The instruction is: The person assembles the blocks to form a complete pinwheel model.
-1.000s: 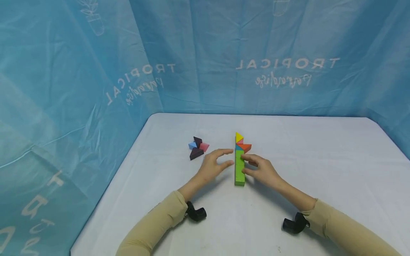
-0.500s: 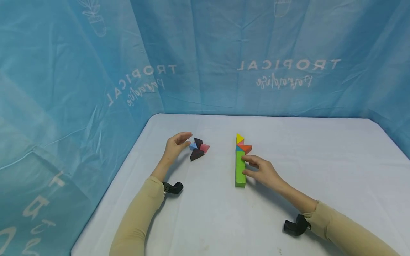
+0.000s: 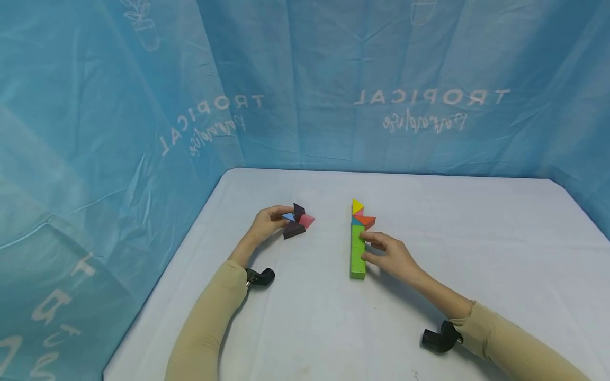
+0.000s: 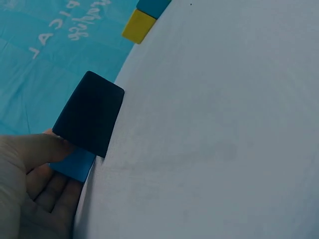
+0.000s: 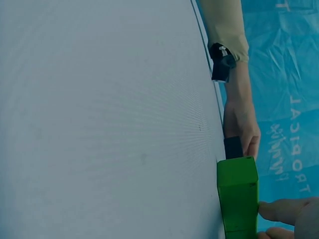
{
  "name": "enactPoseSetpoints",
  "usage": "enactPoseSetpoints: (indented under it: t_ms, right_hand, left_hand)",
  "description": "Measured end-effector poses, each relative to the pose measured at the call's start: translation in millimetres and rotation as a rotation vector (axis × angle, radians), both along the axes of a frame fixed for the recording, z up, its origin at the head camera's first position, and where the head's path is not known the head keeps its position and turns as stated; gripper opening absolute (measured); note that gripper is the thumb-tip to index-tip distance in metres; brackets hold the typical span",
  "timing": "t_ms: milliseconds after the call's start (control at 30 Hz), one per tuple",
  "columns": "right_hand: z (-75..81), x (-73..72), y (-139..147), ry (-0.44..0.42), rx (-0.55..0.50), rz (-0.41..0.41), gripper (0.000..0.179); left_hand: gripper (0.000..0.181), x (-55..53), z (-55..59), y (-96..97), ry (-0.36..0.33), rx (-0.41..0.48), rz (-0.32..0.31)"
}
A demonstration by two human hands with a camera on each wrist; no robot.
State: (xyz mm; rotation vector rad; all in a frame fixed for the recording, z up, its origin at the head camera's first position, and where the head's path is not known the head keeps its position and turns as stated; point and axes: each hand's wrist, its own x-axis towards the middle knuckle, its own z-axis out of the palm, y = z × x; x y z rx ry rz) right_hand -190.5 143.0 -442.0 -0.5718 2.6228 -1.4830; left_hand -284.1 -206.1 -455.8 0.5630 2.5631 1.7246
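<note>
My left hand [image 3: 267, 222] is at the small group of blocks on the left, its thumb and fingers pinching the light blue triangular block [image 3: 288, 217]. Two dark blocks [image 3: 294, 229] and a pink block [image 3: 307, 220] lie right around it; in the left wrist view a dark block [image 4: 89, 114] partly covers the blue one [image 4: 75, 165]. My right hand [image 3: 393, 255] rests beside the row of green blocks [image 3: 357, 253], thumb and fingertips touching its right side. Beyond the green row lie a blue triangle [image 3: 355, 221], an orange-red triangle [image 3: 367, 221], a pink piece [image 3: 359, 211] and a yellow triangle [image 3: 356, 205].
A white-covered table [image 3: 457, 233] carries all the blocks. Blue printed curtains [image 3: 305, 132] hang behind it and along its left side. A black wrist camera [image 3: 262, 277] is strapped to the left forearm, another black camera [image 3: 439, 337] to the right.
My left hand has moved from beside the green row leftward to the loose blocks, then closed on the light blue one. My right hand has stayed at the green row.
</note>
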Motion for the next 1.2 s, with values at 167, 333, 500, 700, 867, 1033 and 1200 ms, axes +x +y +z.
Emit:
enactPoseSetpoints:
  t_ms: [167,333,500,700,867,1033,1200]
  right_hand:
    - [0.2,-0.4,1,0.001,0.005,-0.001,0.051]
    - [1.8,-1.0,1,0.01,0.011,0.004,0.051]
    - [2.7,-0.9,2,0.008,0.014,-0.001,0.051]
    - [0.2,-0.5,1,0.009,0.009,0.007,0.051]
    - [0.0,-0.6,2,0.011,-0.003,0.006,0.05]
    - [0.2,-1.1,2,0.011,-0.006,0.009,0.051]
    - [0.6,-0.7,3,-0.001,-0.004,0.008,0.051]
  left_hand:
    - [0.032,6.1,10.8,5.0,0.023,-0.043,-0.007]
    - [0.031,-4.0,-3.0,2.9,0.062,-0.069,0.029]
    - [0.031,-8.8,1.7,2.8,0.068,-0.077,0.051]
    - [0.034,-11.5,21.6,2.4,0.024,-0.044,0.065]
    - [0.035,-16.3,41.0,9.4,0.02,-0.003,0.03]
    - [0.035,-22.2,52.0,24.6,0.023,-0.002,-0.026]
    - [0.033,-28.5,51.5,50.1,0.043,-0.054,-0.065]
